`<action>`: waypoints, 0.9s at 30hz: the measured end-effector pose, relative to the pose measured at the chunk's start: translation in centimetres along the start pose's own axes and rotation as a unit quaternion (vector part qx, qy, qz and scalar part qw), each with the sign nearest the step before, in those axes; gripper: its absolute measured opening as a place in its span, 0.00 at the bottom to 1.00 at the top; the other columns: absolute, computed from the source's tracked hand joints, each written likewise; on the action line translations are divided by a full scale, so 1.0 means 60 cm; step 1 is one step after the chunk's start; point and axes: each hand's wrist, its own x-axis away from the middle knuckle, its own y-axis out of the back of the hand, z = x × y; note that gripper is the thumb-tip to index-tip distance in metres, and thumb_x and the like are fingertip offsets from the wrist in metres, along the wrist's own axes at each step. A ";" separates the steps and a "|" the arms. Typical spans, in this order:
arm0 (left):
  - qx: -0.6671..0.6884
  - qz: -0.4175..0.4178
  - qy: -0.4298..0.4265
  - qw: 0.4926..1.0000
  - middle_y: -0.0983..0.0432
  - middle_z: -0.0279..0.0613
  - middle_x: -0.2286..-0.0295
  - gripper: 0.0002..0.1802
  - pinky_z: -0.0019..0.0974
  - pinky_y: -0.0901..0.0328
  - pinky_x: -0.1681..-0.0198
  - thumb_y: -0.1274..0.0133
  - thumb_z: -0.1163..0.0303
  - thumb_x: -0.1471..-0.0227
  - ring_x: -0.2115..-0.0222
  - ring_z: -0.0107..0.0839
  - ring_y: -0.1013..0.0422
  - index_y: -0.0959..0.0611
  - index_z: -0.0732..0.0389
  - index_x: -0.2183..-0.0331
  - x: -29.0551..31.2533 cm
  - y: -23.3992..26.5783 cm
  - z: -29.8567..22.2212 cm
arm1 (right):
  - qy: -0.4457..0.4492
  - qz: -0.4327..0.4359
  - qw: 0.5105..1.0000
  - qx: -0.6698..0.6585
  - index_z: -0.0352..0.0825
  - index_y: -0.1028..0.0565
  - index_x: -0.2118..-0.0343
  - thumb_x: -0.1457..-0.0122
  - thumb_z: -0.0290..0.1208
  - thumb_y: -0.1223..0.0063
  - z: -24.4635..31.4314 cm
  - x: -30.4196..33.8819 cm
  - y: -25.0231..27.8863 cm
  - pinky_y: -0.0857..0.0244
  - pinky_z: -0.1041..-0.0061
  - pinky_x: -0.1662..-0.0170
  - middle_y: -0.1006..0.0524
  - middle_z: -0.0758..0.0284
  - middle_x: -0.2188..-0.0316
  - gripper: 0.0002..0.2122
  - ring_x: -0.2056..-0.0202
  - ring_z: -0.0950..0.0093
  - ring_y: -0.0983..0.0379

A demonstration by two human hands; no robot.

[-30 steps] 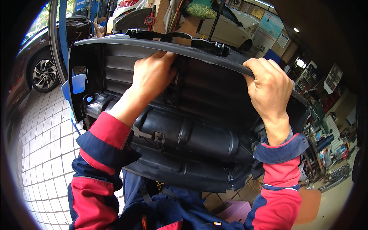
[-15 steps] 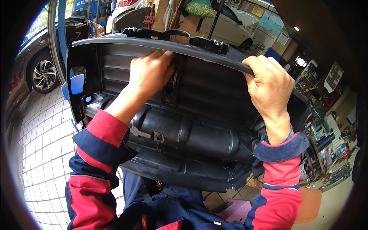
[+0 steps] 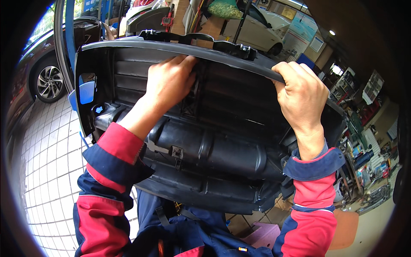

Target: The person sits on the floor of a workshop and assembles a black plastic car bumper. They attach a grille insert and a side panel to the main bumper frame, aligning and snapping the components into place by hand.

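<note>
Tiled floor [image 3: 47, 171] lies left of one black molded-plastic car panel [image 3: 231, 150] before the person [image 3: 184, 233], long axis crosswise, hollow side facing them; one right hand [image 3: 302, 92] clamps its upper rim [image 3: 231, 60], one left hand [image 3: 171, 81] touches it, fingertips hidden, grip unclear.

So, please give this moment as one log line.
left hand: at large black ribbed plastic panel, under upper rim | right hand: gripping rim | panel: hollow side visible

I could pass along the rim [image 3: 231, 61] between left hand [image 3: 170, 81] and right hand [image 3: 302, 95]. Below, the black moulded plastic panel [image 3: 231, 150] blocks me.
</note>
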 end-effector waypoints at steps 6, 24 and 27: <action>0.005 -0.017 0.021 1.000 0.11 0.43 0.59 0.21 0.49 0.19 0.59 0.29 0.69 0.40 0.61 0.49 0.12 0.12 0.54 0.45 0.010 -0.017 -0.007 | -0.005 0.004 1.000 -0.005 0.42 0.16 0.67 0.48 0.23 0.25 0.002 0.002 -0.001 0.25 0.64 0.66 0.20 0.70 0.73 0.09 0.67 0.66 0.19; 0.102 0.036 0.020 0.994 0.17 0.43 0.66 0.20 0.49 0.24 0.64 0.24 0.65 0.46 0.67 0.49 0.17 0.20 0.58 0.59 0.125 0.028 -0.030 | -0.019 0.018 1.000 -0.002 0.43 0.15 0.65 0.45 0.25 0.24 -0.004 0.006 -0.004 0.25 0.64 0.65 0.20 0.70 0.72 0.08 0.66 0.66 0.18; 0.109 0.093 0.014 0.990 0.17 0.43 0.67 0.22 0.50 0.23 0.64 0.23 0.61 0.46 0.67 0.49 0.17 0.21 0.57 0.62 0.155 0.031 -0.020 | -0.020 0.026 0.999 -0.008 0.42 0.15 0.65 0.43 0.27 0.24 -0.001 -0.001 -0.013 0.25 0.63 0.64 0.20 0.69 0.72 0.07 0.66 0.65 0.18</action>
